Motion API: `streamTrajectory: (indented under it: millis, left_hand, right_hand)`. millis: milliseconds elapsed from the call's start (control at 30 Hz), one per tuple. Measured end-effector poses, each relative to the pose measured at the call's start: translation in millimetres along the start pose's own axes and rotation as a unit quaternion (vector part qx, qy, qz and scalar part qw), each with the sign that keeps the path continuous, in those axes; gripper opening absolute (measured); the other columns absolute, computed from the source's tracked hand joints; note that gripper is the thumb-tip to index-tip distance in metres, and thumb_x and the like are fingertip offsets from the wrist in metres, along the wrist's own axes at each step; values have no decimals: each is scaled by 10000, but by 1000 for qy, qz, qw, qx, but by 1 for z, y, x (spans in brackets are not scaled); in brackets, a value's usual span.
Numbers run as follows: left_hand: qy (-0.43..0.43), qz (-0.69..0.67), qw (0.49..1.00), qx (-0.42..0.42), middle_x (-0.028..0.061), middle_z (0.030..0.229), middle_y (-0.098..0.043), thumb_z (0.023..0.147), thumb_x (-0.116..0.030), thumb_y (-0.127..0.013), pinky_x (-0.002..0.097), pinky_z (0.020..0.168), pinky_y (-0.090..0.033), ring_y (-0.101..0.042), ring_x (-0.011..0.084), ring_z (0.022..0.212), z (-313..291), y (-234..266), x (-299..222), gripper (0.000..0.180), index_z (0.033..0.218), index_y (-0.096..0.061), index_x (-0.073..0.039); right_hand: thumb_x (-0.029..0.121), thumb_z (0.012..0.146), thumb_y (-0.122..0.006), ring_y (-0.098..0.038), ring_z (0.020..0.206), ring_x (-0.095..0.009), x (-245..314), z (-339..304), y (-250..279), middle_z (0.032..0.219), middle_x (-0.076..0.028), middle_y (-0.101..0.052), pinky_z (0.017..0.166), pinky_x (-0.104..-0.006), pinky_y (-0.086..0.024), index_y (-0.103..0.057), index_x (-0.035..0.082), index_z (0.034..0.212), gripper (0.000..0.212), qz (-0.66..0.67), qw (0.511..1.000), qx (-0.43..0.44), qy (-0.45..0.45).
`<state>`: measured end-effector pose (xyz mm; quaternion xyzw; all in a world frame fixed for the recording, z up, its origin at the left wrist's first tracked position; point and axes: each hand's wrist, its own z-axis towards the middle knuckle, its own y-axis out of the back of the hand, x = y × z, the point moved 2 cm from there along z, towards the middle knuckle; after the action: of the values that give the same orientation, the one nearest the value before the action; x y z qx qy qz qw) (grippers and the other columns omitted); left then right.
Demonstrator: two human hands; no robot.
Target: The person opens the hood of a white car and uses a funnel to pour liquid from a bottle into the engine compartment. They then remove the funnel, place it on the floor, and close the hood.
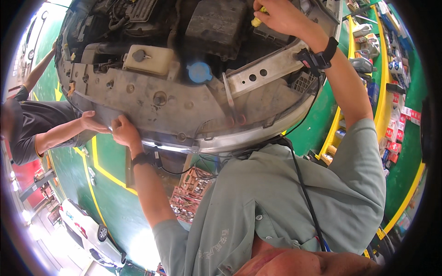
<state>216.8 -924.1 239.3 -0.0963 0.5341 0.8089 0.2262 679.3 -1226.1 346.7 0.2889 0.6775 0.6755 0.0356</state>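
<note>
I stand over the front of a car with its engine bay uncovered. Up at the far right, my right hand (282, 17) is closed around a small yellow handle-like piece (259, 18), most of which is hidden by the fingers. My left hand (125, 131) has its fingers curled on the front edge of the car's bumper (165, 146). Beside it, a co-worker's hand (95, 123) reaches to the same edge. A dusty plastic cover panel (133, 94) spans the front, behind the bumper. On the right part lies a slim tool with red handles (237, 118).
A whitish reservoir (159, 60) and a blue cap (199, 72) sit behind the panel. Below is a red tool tray (189, 193). A yellow shelf rack (382, 87) with bottles and boxes lines the right. A co-worker (41, 124) stands left; a cable (301, 179) hangs across me.
</note>
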Motion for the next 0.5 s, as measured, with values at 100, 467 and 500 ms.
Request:
streamTrajectory:
  millis: [100, 467, 500]
  left_hand:
    - [-2, 3, 1000, 3, 137, 661, -645, 859, -341, -598, 501, 623, -446, -600, 371, 625, 1, 1, -2, 326, 679, -626, -70]
    - [-12, 12, 1000, 0, 124, 682, -671, 853, -342, -603, 486, 612, -459, -618, 359, 623, 3, -2, 3, 325, 682, -650, -70]
    - [-6, 16, 1000, 2, 122, 685, -676, 852, -344, -606, 486, 611, -464, -624, 357, 623, 2, -3, 5, 323, 688, -656, -71]
  right_hand:
    - [155, 945, -598, -631, 848, -351, -1, 0, -2, 902, -182, -631, 738, -457, -504, -601, -10, 972, 167, -3, 1000, -1, -2]
    - [151, 898, -643, -639, 882, -356, 11, 12, -16, 921, -170, -635, 763, -460, -510, -605, 16, 962, 155, -55, 998, -28, 21]
    - [151, 893, -647, -639, 885, -357, 13, 16, -18, 922, -168, -635, 765, -461, -511, -605, 18, 961, 155, -66, 997, -29, 23]
